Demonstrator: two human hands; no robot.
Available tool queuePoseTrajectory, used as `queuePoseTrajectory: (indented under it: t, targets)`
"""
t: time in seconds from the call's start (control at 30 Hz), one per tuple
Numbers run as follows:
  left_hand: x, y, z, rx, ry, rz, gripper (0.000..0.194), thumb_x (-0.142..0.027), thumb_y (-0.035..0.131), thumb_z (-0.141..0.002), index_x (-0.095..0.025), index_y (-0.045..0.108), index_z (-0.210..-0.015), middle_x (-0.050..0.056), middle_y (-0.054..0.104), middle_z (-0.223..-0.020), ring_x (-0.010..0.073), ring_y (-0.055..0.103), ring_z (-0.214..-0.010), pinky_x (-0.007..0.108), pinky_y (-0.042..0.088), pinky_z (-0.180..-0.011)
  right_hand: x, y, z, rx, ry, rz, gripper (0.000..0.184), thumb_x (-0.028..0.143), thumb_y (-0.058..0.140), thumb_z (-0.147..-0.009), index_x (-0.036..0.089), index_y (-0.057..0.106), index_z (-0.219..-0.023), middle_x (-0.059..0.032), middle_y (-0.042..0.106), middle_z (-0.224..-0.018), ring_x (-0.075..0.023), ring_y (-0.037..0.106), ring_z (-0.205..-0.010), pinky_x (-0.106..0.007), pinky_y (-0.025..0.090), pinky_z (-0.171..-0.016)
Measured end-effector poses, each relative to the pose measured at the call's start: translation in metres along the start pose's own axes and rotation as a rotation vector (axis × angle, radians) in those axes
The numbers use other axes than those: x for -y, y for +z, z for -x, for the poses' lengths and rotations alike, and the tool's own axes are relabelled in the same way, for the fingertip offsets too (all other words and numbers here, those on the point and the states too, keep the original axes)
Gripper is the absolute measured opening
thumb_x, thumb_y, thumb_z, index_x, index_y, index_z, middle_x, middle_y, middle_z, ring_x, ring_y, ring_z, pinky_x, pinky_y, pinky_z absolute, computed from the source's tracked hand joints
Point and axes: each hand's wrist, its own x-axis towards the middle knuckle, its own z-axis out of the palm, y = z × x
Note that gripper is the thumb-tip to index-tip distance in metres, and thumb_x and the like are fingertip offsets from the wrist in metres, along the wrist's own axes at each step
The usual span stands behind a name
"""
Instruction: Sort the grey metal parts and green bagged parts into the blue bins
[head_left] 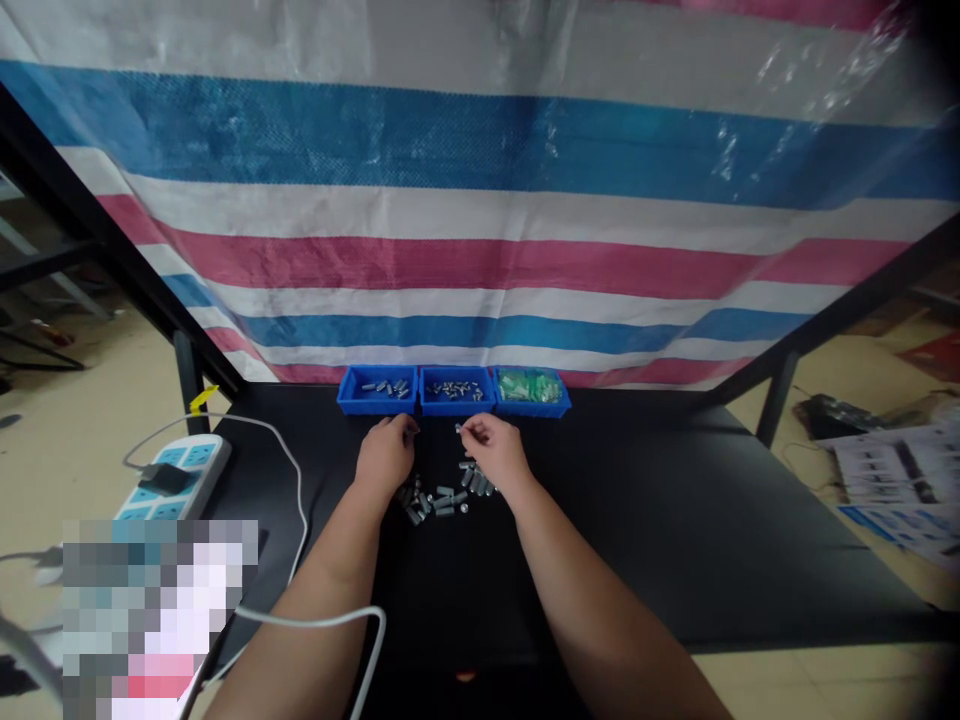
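My right hand (pixel 496 452) is closed in a pinch just in front of the blue bins, with a small shiny metal part (pixel 458 428) at its fingertips. My left hand (pixel 386 452) has its fingers curled together near the left bin; what they hold, if anything, is hidden. On the black tabletop between and below the hands lie loose grey metal cylinders (pixel 444 502) in a scattered pile. More such cylinders (pixel 478 480) lie in a group beside my right wrist.
A left blue bin (pixel 377 407) holds metal cylinders, a middle blue bin (pixel 456 408) small metal parts, a right blue bin (pixel 532 409) green-tinted plastic packets. A power strip (pixel 214 462) and white cable (pixel 300 490) lie left. Behind hangs a striped sheet (pixel 480 265).
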Motion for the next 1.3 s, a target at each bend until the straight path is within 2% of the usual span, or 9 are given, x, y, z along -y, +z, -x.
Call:
queuePoseTrajectory:
  t: [0.2,0.37,0.6,0.7,0.8,0.87,0.97,1.13,1.3]
  targets:
    - [0.012,0.010,-0.012,-0.093,-0.171,0.760,0.029,-0.031,0.060,-0.086,-0.016,0.068,-0.110,0.008,0.071,-0.096,0.0194,0.066,-0.082,0.033,0.051,-0.080,-0.009,0.002,-0.001,0.052,-0.010,0.039,0.016,0.029,0.061,-0.084,0.020,0.071,-0.093,-0.0048,0.071,-0.093,-0.0149,0.071,-0.066,-0.025,0.057,-0.059]
    - [0.007,0.012,-0.015,-0.053,-0.436,1.199,0.039,-0.047,0.073,-0.074,-0.013,0.070,-0.094,0.000,0.063,-0.073,0.0107,0.058,-0.060,0.024,0.049,-0.061,-0.004,0.001,0.002,0.116,0.067,0.040,0.021,0.037,0.054,-0.092,0.022,0.068,-0.094,0.0009,0.066,-0.073,-0.0126,0.066,-0.048,-0.021,0.050,-0.045]
    - [0.007,0.009,-0.015,0.015,-0.540,1.183,0.029,-0.040,0.073,-0.076,-0.013,0.063,-0.082,0.001,0.062,-0.066,0.0107,0.060,-0.054,0.024,0.051,-0.055,0.004,0.002,0.000,0.068,-0.012,0.026,0.017,0.037,0.063,-0.087,0.022,0.070,-0.085,-0.0009,0.067,-0.069,-0.0142,0.062,-0.053,-0.024,0.053,-0.048]
    - [0.007,0.009,-0.015,0.000,-0.515,1.156,0.031,-0.040,0.074,-0.074,-0.013,0.064,-0.084,0.001,0.063,-0.065,0.0107,0.060,-0.055,0.023,0.051,-0.056,0.009,0.006,-0.003,-0.013,-0.060,-0.171,0.031,0.042,0.064,-0.088,0.022,0.069,-0.112,-0.0058,0.072,-0.090,-0.0176,0.069,-0.071,-0.030,0.061,-0.064]
    - [0.008,0.010,-0.016,-0.002,-0.495,1.139,0.035,-0.043,0.076,-0.070,-0.013,0.064,-0.083,-0.001,0.061,-0.063,0.0103,0.058,-0.054,0.023,0.050,-0.055,0.011,0.010,-0.004,-0.046,-0.105,-0.283,0.063,0.041,0.067,-0.088,0.025,0.047,-0.145,-0.0113,0.070,-0.117,-0.0209,0.072,-0.095,-0.037,0.061,-0.084]
    - [0.009,0.010,-0.016,-0.004,-0.483,1.138,0.038,-0.045,0.077,-0.068,-0.013,0.064,-0.083,-0.001,0.061,-0.064,0.0104,0.058,-0.055,0.023,0.050,-0.056,0.008,0.010,-0.003,-0.039,-0.102,-0.268,0.069,0.038,0.067,-0.088,0.026,0.039,-0.149,-0.0123,0.068,-0.120,-0.0207,0.072,-0.096,-0.037,0.061,-0.086]
    - [0.010,0.011,-0.015,-0.010,-0.452,1.143,0.042,-0.047,0.078,-0.065,-0.013,0.063,-0.084,-0.002,0.060,-0.063,0.0100,0.057,-0.055,0.023,0.049,-0.056,0.004,0.006,-0.001,-0.038,-0.098,-0.183,0.058,0.033,0.066,-0.087,0.024,0.047,-0.141,-0.0102,0.070,-0.112,-0.0180,0.071,-0.085,-0.032,0.060,-0.076]
    - [0.009,0.006,-0.013,0.013,-0.417,1.161,0.041,-0.039,0.081,-0.061,-0.013,0.063,-0.087,-0.003,0.059,-0.065,0.0078,0.055,-0.054,0.022,0.047,-0.057,0.008,-0.005,-0.002,-0.045,-0.116,0.037,0.020,0.028,0.061,-0.085,0.020,0.067,-0.103,-0.0050,0.071,-0.088,-0.0151,0.063,-0.069,-0.027,0.053,-0.064]
    - [0.010,0.001,-0.016,-0.048,-0.466,1.135,0.036,-0.033,0.074,-0.063,-0.012,0.067,-0.091,-0.002,0.060,-0.066,0.0095,0.058,-0.057,0.024,0.050,-0.062,0.007,-0.015,-0.005,-0.050,-0.106,0.178,0.015,0.028,0.059,-0.085,0.020,0.070,-0.092,-0.0035,0.070,-0.081,-0.0144,0.058,-0.063,-0.027,0.050,-0.064]
